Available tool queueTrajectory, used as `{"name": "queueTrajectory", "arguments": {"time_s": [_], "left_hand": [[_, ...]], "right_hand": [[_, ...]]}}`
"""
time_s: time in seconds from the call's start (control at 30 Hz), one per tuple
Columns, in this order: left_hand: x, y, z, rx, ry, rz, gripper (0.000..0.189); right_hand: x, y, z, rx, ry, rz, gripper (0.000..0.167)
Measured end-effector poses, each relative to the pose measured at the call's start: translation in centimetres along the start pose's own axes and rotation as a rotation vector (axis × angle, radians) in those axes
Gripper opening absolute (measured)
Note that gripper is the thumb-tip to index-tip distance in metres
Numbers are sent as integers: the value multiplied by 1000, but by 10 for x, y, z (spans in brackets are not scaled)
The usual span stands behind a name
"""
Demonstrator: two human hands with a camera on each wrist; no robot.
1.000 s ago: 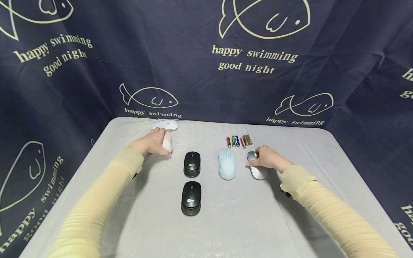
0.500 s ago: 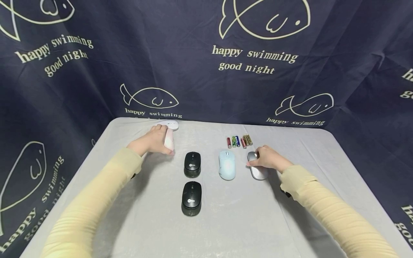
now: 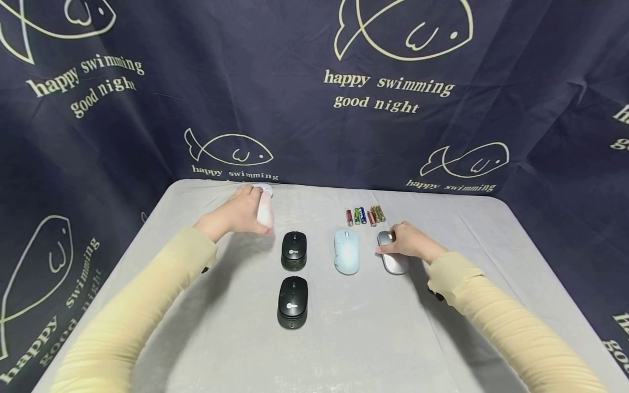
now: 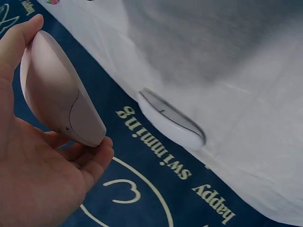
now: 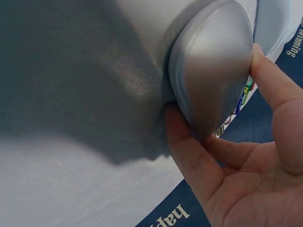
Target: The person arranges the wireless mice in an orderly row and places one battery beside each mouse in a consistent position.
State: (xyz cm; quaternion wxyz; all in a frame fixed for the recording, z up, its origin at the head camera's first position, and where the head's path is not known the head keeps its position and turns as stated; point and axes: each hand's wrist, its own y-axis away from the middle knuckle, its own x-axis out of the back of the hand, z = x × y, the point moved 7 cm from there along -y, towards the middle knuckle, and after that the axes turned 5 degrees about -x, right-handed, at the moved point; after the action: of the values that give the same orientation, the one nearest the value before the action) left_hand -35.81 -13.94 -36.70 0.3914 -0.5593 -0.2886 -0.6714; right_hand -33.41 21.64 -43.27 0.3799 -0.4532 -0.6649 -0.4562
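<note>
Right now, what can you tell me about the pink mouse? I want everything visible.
The pink mouse is pale and smooth, apparently plastic, with a rounded body, a thin curved seam and a tiny dark mark near one end. The left hand grips it, thumb at one end and fingertips at the other. It looks tilted, over the far left part of the table, just this side of the white mouse. Whether it touches the table is unclear.

Batteries (image 3: 363,216) up ahead of you, blue mouse (image 3: 346,252) nearer, two black mice (image 3: 293,297) to its left, white mouse (image 4: 171,124) far left, curtain (image 3: 304,114) behind
</note>
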Motion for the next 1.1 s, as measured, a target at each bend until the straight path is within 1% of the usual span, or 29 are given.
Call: {"name": "queueTrajectory", "arguments": {"time_s": [0.1,0.23,0.43,0.73,0.83,0.93,1.03,1.1], "left_hand": [[3,1,6,-4,-10,-4,98],[6,4,19,-23,-20,3,103],[13,8,41,-62,-22,48,105],[20,14,69,-89,-51,102,102],[23,15,77,-83,-52,128,102],[25,17,84,-51,-23,144,103],[24,20,91,-18,16,137,105],[23,22,96,-14,35,132,105]], "right_hand": [[0,1,0,-1,-3,-4,66],[0,0,0,0,0,-2,66],[-1,0,1,-2,1,-5,67],[-1,0,0,-2,-2,-5,66],[0,0,0,2,-1,-3,66],[1,0,-1,5,-2,-1,65],[1,1,-2,6,1,-2,66],[1,1,-2,5,2,-3,66]]}}
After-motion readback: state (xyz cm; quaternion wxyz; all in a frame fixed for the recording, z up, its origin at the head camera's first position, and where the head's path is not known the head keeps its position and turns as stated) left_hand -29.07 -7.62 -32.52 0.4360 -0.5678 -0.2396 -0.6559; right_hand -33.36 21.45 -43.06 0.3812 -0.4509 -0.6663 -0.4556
